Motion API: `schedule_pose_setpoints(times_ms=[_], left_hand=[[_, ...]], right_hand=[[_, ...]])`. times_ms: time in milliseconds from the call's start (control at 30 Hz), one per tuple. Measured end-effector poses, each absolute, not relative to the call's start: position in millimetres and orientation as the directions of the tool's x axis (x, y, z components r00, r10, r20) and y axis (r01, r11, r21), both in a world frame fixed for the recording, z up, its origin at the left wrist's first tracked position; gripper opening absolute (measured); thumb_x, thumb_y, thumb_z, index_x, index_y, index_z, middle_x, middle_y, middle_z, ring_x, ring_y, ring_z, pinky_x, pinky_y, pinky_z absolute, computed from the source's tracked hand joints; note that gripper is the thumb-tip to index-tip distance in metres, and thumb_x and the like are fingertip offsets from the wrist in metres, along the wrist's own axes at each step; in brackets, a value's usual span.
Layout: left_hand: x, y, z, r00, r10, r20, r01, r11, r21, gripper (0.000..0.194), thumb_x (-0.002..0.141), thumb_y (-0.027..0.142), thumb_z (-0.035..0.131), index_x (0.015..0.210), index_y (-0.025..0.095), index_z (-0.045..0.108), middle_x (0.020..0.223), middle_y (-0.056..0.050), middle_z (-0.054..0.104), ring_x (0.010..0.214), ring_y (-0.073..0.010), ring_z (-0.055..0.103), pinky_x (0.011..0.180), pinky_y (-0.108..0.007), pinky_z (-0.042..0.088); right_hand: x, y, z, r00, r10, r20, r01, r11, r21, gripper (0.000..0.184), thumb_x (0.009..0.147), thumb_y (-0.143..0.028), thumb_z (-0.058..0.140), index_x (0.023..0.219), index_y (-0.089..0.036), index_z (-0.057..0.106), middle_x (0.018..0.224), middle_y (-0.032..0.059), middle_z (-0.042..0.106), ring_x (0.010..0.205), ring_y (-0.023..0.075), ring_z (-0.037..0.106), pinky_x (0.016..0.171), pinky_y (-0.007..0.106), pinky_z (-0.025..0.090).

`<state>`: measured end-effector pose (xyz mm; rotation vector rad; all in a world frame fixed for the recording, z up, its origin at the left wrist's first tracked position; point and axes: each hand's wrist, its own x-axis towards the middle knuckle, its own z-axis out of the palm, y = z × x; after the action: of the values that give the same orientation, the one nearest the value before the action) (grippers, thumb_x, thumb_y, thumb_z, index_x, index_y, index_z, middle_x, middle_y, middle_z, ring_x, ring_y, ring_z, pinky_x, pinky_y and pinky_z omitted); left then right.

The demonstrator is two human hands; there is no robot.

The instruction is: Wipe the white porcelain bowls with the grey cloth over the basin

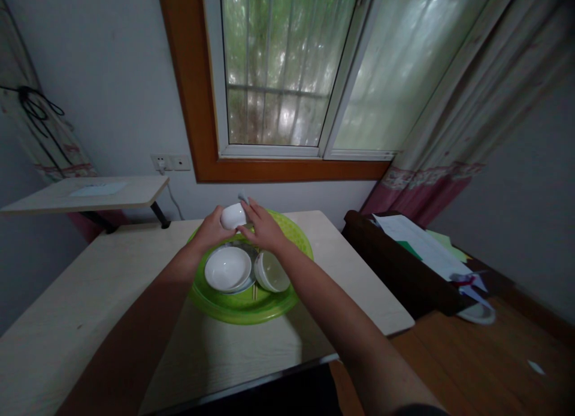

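Below a big window, a pale table carries a round green tray. From the left, the left hand holds one side of a small white bowl above the tray. Next, a wide white bowl sits low on the tray. Then the right hand holds the small bowl's other side, pinching something gray. Nested bowls come last.

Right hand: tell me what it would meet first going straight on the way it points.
The white cup, most likely: it sits just ahead of the right hand, up and to the left. Any gap between them is too small to judge.
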<state>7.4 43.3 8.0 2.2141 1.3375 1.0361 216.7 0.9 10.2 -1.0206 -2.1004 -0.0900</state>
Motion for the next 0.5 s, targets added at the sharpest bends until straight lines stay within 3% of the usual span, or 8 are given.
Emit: schedule_pose_setpoints(times_ms=[133, 233, 400, 500], left_hand=[[9, 46, 10, 0.374, 0.811, 0.451, 0.491, -0.585, 0.645, 0.047, 0.067, 0.031, 0.075, 0.108, 0.017, 0.058, 0.109, -0.010, 0.071, 0.097, -0.0253, 0.066, 0.087, -0.037, 0.053], [9, 49, 11, 0.377, 0.793, 0.480, 0.462, -0.610, 0.644, 0.035, 0.070, 0.025, 0.070, 0.103, 0.017, 0.061, 0.109, -0.011, 0.072, 0.102, -0.0255, 0.066, 0.095, -0.039, 0.051], [6, 54, 6, 0.114, 0.887, 0.448, 0.562, -0.429, 0.707, 0.057, 0.064, 0.049, 0.079, 0.105, 0.020, 0.053, 0.097, -0.007, 0.068, 0.085, -0.0248, 0.066, 0.073, -0.035, 0.052], [4, 56, 5, 0.046, 0.899, 0.435, 0.571, -0.381, 0.727, 0.056, 0.066, 0.054, 0.077, 0.101, 0.021, 0.050, 0.094, -0.005, 0.066, 0.083, -0.0242, 0.065, 0.068, -0.033, 0.049]], right_hand=[[201, -15, 21, -0.540, 0.545, 0.641, 0.651, 0.753, -0.093, 0.056, 0.102, -0.039, 0.052, 0.154, -0.022, 0.042, 0.166, 0.0106, 0.035, 0.157, 0.0265, 0.024, 0.129, 0.054, 0.018], [195, -19, 25, -0.564, 0.519, 0.642, 0.634, 0.770, -0.067, 0.050, 0.104, -0.036, 0.047, 0.152, -0.022, 0.045, 0.165, 0.0096, 0.037, 0.158, 0.0236, 0.023, 0.130, 0.053, 0.014], [205, -4, 16, -0.368, 0.601, 0.709, 0.644, 0.715, -0.271, 0.054, 0.107, -0.038, 0.041, 0.158, -0.022, 0.036, 0.169, 0.0102, 0.027, 0.157, 0.0221, 0.024, 0.129, 0.048, 0.026], [215, 6, 7, -0.252, 0.689, 0.680, 0.652, 0.640, -0.407, 0.058, 0.108, -0.043, 0.035, 0.161, -0.021, 0.030, 0.166, 0.0108, 0.033, 0.155, 0.0245, 0.031, 0.127, 0.049, 0.029]])
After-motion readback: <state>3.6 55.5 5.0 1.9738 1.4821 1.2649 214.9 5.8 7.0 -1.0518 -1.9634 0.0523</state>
